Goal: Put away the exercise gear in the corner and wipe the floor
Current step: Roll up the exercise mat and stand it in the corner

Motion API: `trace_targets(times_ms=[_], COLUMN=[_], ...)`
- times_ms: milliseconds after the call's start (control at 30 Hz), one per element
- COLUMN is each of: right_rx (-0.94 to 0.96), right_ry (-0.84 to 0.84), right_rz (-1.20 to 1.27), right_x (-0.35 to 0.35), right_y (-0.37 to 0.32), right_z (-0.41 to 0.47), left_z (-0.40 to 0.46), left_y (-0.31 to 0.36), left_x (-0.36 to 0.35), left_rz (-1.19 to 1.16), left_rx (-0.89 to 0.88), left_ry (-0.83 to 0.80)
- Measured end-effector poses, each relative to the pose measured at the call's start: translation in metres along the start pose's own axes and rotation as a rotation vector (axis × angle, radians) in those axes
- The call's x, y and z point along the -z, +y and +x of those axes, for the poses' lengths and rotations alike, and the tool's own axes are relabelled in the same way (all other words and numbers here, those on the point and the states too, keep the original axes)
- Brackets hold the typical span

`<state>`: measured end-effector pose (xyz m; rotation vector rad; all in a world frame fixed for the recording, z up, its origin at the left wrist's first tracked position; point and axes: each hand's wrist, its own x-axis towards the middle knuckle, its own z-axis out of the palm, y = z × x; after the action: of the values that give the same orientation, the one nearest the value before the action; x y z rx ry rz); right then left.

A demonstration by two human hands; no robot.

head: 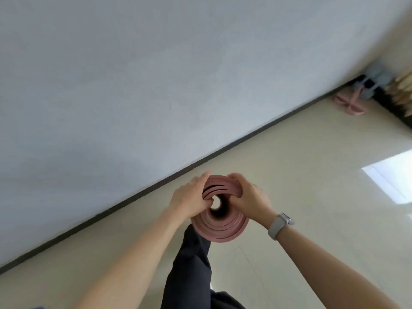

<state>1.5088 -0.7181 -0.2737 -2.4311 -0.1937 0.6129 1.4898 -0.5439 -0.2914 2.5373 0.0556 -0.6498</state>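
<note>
A rolled pink exercise mat (219, 221) stands on end, seen from straight above so that its spiral layers and the dark hollow at the core show. It is held over the pale floor (301, 175), close to the dark baseboard (138, 197) where the floor meets the grey-white wall (156, 74); its lower end is hidden, so whether it touches the floor cannot be told.

The left hand (189, 198) grips the top rim of the roll from the left, its fingers (206, 205) curled inward over the layers toward the core. The right hand (249, 197) grips the rim from the right, fingers (235, 181) bent over the upper edge and clamped on the outer layers. A grey watch (279, 226) sits on the right wrist. A dark trouser leg (189, 270) shows below the mat.

In the far corner of the floor, well apart from the mat, lies a pink pedal-type exerciser (350, 103), with blue-grey gear (376, 83) just behind it against the wall; that corner is blurred. A bright patch of light (392, 175) falls near the right edge of the floor.
</note>
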Motion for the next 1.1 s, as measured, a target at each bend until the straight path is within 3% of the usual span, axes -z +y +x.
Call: trace_targets(times_ms=[167,333,500,600,800,1100], right_rx=[-0.209,-0.441,-0.717,-0.811,-0.829,-0.749], right_ry=[0.223,0.400,0.582,0.638,0.764,0.837], right_rz=[0.124,0.397,0.763,0.809,0.785,0.689], right_x=[0.095,0.172,0.243,0.291,0.391,0.581], right_y=[0.057,0.118,0.186,0.229,0.339,0.504], right_z=[0.020,0.056,0.077,0.083,0.108,0.164], left_z=[0.090,0.182,0.261,0.301,0.392,0.528], left_y=[0.114,0.212,0.319,0.388,0.525,0.740], left_x=[0.015,0.017,0.011,-0.002,-0.040,-0.086], left_rz=[-0.111,-0.221,-0.204,-0.161,-0.072,-0.101], left_rx=[-0.152,-0.160,-0.227,-0.304,-0.424,-0.441], left_ry=[0.024,-0.023,-0.081,-0.171,-0.257,-0.189])
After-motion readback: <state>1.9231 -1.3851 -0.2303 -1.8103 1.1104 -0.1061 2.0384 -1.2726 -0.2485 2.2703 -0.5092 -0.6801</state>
